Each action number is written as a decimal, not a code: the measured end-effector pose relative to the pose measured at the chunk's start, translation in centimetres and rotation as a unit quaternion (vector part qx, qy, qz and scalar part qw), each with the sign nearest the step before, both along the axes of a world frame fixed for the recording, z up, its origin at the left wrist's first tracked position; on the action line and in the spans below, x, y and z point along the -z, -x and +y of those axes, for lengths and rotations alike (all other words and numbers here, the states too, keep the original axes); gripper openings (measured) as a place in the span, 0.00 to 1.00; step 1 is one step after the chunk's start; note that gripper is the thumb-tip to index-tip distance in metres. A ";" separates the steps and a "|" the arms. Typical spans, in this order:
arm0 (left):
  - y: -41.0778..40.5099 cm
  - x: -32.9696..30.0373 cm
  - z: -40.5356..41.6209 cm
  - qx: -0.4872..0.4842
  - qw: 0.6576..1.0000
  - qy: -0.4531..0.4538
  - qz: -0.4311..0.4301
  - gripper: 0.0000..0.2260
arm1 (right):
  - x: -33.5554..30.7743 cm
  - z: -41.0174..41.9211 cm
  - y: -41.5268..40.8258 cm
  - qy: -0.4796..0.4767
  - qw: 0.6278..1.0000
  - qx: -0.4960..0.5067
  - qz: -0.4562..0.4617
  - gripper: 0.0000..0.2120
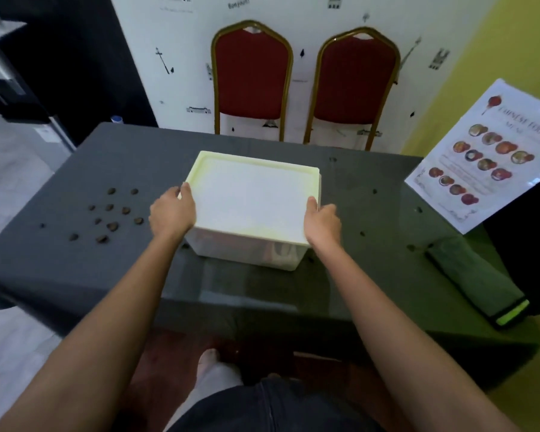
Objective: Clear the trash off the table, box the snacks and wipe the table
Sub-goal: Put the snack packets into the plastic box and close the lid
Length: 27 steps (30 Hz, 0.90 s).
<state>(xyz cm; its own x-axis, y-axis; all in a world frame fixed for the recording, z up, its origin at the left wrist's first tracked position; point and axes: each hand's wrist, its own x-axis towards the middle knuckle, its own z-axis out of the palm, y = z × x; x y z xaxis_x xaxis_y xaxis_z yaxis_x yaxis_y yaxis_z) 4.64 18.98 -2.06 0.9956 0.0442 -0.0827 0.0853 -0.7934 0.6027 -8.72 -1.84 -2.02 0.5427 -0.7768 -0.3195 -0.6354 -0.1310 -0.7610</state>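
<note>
Both hands on the lid point(250, 198) of a white box point(247, 247), mid-table.

From the head view, the box sits near the middle of a grey table point(356, 275) with its lid on. The left hand point(172, 210) grips the lid's left edge, thumb on top and fingers curled down the side; the right hand point(321, 222) grips the right edge the same way. Left of the box, well apart from it, small brown bits point(113, 213) lie scattered on the cloth (too blurred to tell what they are), and a few more dark specks point(374, 191) dot the right half. A folded grey cloth point(471, 275) with a green stripe lies near the table's right corner. Above it a food menu point(487, 154) stands tilted. Two red chairs point(303, 82) stand behind the table, against the wall.
</note>
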 end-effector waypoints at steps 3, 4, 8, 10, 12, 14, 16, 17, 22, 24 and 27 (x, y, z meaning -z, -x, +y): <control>0.6 0.3 1.1 -0.032 0.992 0.119 0.009 0.21 | 0.3 0.1 0.6 0.004 0.999 -0.032 0.009 0.24; 0.9 0.2 1.4 -0.027 0.990 0.137 0.003 0.20 | 0.3 0.1 0.7 0.011 0.999 -0.038 0.009 0.23; -0.2 -1.1 2.6 -0.065 0.987 0.146 -0.017 0.23 | -1.2 0.4 -1.5 0.029 0.998 -0.056 -0.005 0.20; -2.1 -2.4 3.5 -0.083 0.984 0.155 -0.013 0.24 | -2.9 0.5 -3.7 0.030 0.995 -0.091 -0.009 0.20; -4.8 -4.2 4.8 -0.077 0.983 0.168 -0.012 0.22 | -4.9 0.6 -6.7 0.028 0.991 -0.132 -0.014 0.21; -8.4 -5.9 6.7 -0.049 0.979 0.199 -0.009 0.16 | -6.7 1.0 -10.4 0.038 0.987 -0.154 -0.024 0.22; -12.6 -7.3 8.9 -0.012 0.963 0.268 -0.007 0.15 | -8.3 2.0 -15.2 0.044 0.987 -0.152 -0.036 0.24; -14.6 -7.9 9.8 -0.006 0.953 0.302 0.001 0.17 | -8.9 2.7 -17.6 0.039 0.986 -0.157 -0.044 0.25; -23.2 -8.6 12.8 -0.034 0.920 0.389 0.026 0.19 | -9.3 6.4 -28.7 -0.001 0.976 -0.208 -0.064 0.25; -26.0 -7.8 13.7 -0.033 0.923 0.382 0.034 0.20 | -8.3 7.6 -31.8 -0.010 0.975 -0.213 -0.057 0.24; -30.6 -5.5 15.2 -0.031 0.934 0.353 0.033 0.20 | -5.6 9.2 -36.3 -0.014 0.978 -0.204 -0.030 0.25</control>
<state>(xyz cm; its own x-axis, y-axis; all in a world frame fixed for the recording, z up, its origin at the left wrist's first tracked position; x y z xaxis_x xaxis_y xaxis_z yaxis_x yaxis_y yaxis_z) 35.26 34.22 3.44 0.9848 0.0125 -0.1732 0.1724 -0.1916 0.9662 27.59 7.39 3.54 0.8247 -0.4823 -0.2954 -0.4881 -0.3429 -0.8026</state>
